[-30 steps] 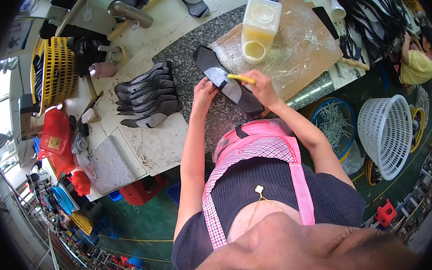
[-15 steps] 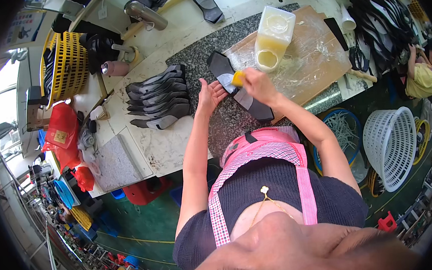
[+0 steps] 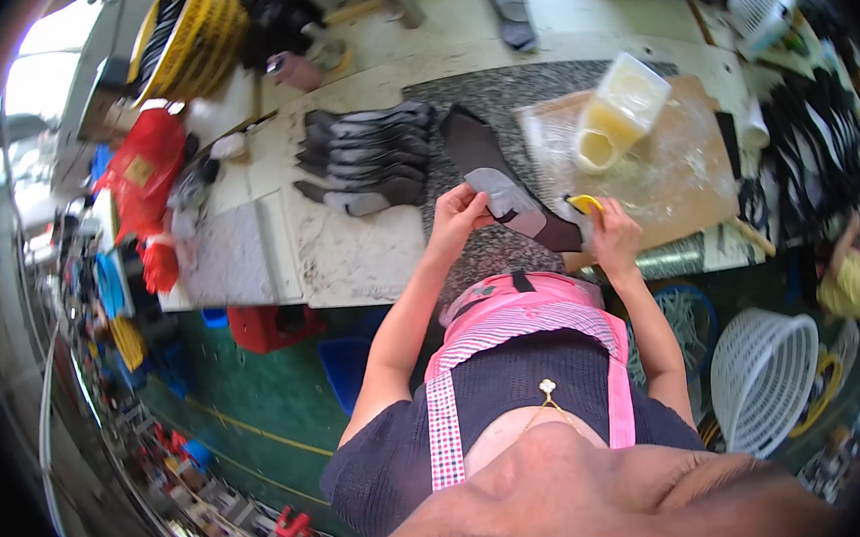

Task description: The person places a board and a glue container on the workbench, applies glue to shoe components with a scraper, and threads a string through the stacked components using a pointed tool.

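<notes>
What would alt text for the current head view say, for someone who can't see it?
A person's left hand touches a long dark piece with grey patches on a speckled slab, while the right hand holds a yellow tool beside it. An open translucent container sits on a brown board; overlapping dark pieces lie at left.

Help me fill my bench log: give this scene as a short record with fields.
Left hand: gripping the edge of a dark piece with grey patches
Right hand: holding a yellow tool
Left of the piece: row of similar pieces
Right of the piece: white container with yellowish contents, on a brown board
Lower right: white basket
</notes>
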